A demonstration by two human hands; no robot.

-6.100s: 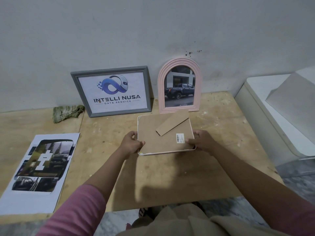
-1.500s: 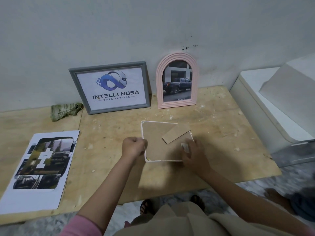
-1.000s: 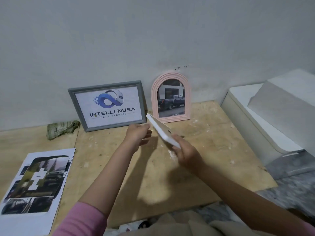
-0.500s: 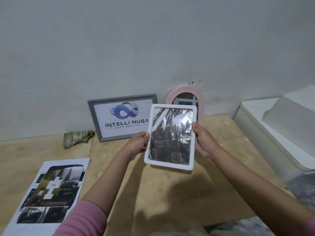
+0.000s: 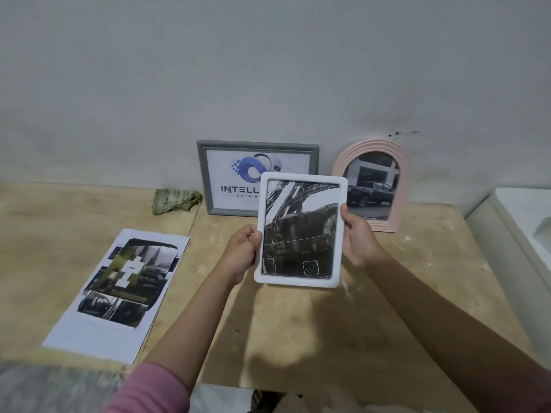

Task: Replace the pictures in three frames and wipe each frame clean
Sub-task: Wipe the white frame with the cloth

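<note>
I hold a white frame (image 5: 300, 229) upright above the wooden table (image 5: 328, 338), its front facing me with a dark car picture behind the glass. My left hand (image 5: 243, 251) grips its left edge and my right hand (image 5: 356, 238) grips its right edge. Behind it, a grey frame (image 5: 226, 177) with a logo print leans on the wall, partly hidden by the white frame. A pink arched frame (image 5: 372, 186) with a truck photo stands to the right. A green cloth (image 5: 174, 199) lies crumpled by the grey frame.
A white sheet with printed pictures, some cut out (image 5: 119, 290), lies flat on the left of the table. A white cabinet or appliance (image 5: 521, 234) borders the table on the right. The grey wall (image 5: 268, 70) closes the back.
The white frame lay face down on the table. I lifted it, turned it over and now hold it upright facing me. The view has shifted left.
</note>
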